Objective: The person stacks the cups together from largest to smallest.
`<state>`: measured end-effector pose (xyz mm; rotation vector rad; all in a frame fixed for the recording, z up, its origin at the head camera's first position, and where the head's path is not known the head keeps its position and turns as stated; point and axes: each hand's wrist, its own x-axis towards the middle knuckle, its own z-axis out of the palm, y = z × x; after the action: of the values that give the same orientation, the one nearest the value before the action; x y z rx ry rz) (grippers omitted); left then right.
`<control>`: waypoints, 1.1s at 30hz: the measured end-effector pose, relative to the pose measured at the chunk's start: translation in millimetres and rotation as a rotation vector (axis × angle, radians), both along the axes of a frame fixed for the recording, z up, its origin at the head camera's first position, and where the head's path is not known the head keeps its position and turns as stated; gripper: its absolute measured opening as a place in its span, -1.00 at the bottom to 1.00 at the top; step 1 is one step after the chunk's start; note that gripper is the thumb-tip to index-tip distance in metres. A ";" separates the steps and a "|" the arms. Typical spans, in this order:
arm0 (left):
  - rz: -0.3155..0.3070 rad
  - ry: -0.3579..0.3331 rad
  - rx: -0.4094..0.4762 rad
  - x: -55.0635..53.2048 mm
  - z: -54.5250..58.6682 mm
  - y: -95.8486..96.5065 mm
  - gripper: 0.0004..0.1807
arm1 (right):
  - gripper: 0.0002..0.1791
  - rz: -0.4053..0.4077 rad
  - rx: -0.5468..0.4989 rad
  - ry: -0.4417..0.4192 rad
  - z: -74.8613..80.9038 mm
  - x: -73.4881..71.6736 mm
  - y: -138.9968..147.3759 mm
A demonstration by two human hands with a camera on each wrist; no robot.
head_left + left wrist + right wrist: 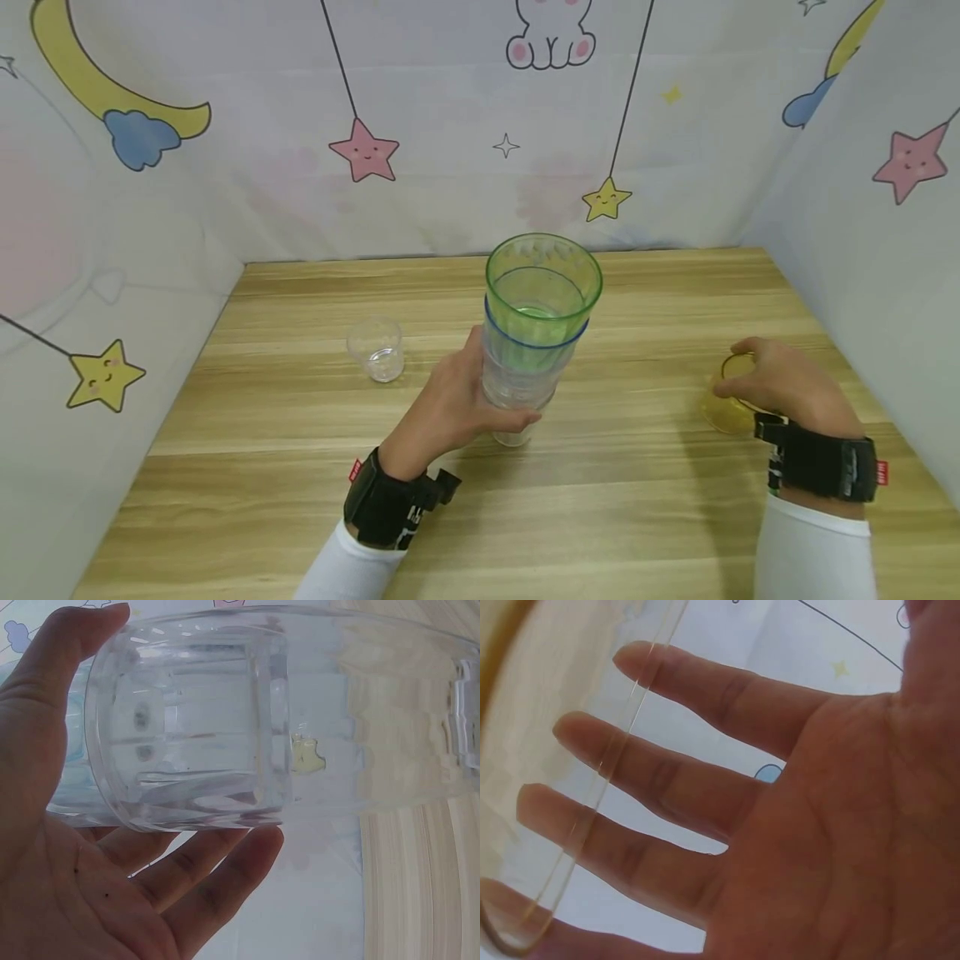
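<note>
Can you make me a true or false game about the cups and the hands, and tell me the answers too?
1. The left hand holds a stack of cups. True.
2. The right hand is at a yellow cup. True.
3. A red cup tops the stack. False: a green cup does.
4. The small clear cup is in the left hand. False: the small clear cup stands apart on the table.
5. Stars are pictured behind the table. True.

No text is legible, the red tags point(882, 473) on the wristbands point(825, 463) included.
</note>
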<state>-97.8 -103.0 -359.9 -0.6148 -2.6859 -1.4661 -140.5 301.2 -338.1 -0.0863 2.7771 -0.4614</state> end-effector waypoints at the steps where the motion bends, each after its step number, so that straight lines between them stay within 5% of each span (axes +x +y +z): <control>1: 0.001 0.001 -0.002 0.0 0.0 0.1 0.03 | -0.08 -0.002 0.003 0.001 0.1 0.1 0.2; 21: -0.008 0.008 -0.004 -0.3 0.0 0.5 0.05 | -0.06 -0.017 -0.052 0.091 8.9 4.2 -7.7; 33: -0.005 -0.001 -0.002 0.9 1.6 0.9 0.04 | -0.19 -0.043 -0.086 0.255 14.2 9.3 -22.9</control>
<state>-96.9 -102.0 -358.2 -0.6213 -2.6885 -1.4658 -131.2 278.3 -323.9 -0.1122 3.0119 -0.6211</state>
